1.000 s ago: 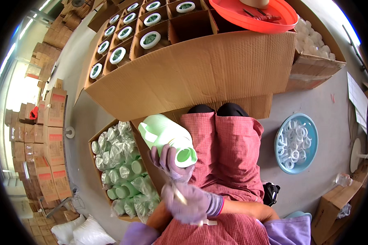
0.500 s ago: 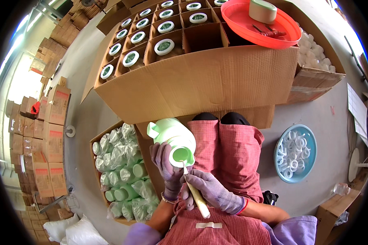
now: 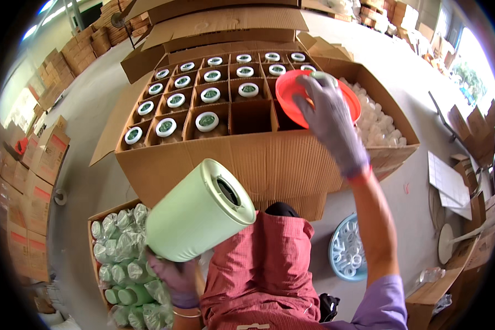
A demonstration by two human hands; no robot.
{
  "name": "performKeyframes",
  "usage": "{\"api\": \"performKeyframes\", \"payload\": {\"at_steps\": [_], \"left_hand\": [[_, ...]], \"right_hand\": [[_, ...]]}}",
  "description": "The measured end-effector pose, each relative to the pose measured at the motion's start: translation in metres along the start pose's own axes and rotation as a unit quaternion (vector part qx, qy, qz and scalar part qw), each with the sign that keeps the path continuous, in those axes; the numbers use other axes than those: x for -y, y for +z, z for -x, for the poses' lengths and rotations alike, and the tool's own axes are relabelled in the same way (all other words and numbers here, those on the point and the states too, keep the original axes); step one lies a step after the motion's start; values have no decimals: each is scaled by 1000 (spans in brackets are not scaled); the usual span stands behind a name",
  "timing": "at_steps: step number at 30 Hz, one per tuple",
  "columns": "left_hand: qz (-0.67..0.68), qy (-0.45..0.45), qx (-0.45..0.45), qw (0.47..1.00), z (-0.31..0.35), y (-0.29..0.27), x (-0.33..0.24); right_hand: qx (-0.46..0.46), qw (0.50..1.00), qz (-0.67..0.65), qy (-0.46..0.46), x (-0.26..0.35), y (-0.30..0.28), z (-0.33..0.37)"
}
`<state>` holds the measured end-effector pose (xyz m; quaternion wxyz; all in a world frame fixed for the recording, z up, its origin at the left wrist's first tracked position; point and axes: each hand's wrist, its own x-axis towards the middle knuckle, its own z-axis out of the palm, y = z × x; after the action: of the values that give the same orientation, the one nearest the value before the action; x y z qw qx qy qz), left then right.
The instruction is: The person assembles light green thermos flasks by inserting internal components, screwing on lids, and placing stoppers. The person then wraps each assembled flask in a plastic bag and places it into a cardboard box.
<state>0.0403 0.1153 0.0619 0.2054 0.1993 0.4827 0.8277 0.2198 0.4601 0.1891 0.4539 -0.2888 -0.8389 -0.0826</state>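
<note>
My left hand (image 3: pixel 176 278) is closed around the lower end of a pale green jug shell (image 3: pixel 195 220), largely hidden beneath it. The shell is tilted over my lap, its base with a round dark opening turned up and to the right. My right hand (image 3: pixel 335 124) reaches over a red round tray (image 3: pixel 351 104) on the carton's right side. Its fingers look stretched and apart, close to a small round container with a greenish top (image 3: pixel 325 78). Whether they touch it is hard to tell. The pale tapered tool is not visible.
Before me stands a divided carton (image 3: pixel 225 159) of upright white-rimmed pieces with green tops. Adjoining it, a box (image 3: pixel 380 129) holds small white pieces. A carton (image 3: pixel 96 247) of wrapped green shells is at left; a blue basin (image 3: pixel 335 267) of clear rings sits right.
The jug shell has been raised and turned from neck toward me to base up. My right hand has left its neck and moved forward to the red tray. The view has shifted.
</note>
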Motion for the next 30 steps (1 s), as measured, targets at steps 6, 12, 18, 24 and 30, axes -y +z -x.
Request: {"api": "performKeyframes", "payload": {"at_steps": [6,12,18,24,30], "left_hand": [[163,-325,123,923,48,12,57],[-273,-238,297,883,6,-22,40],[-209,-63,391,894,6,20,88],[-222,-106,240,939,3,5,61],[-183,-147,354,905,7,34,58]], "right_hand": [[99,913,-330,218,103,-50,119],[184,933,-303,-55,98,-25,191],[260,905,-335,-14,130,-28,224],[250,849,-291,362,39,-45,261],[306,826,-466,86,73,-40,241]]}}
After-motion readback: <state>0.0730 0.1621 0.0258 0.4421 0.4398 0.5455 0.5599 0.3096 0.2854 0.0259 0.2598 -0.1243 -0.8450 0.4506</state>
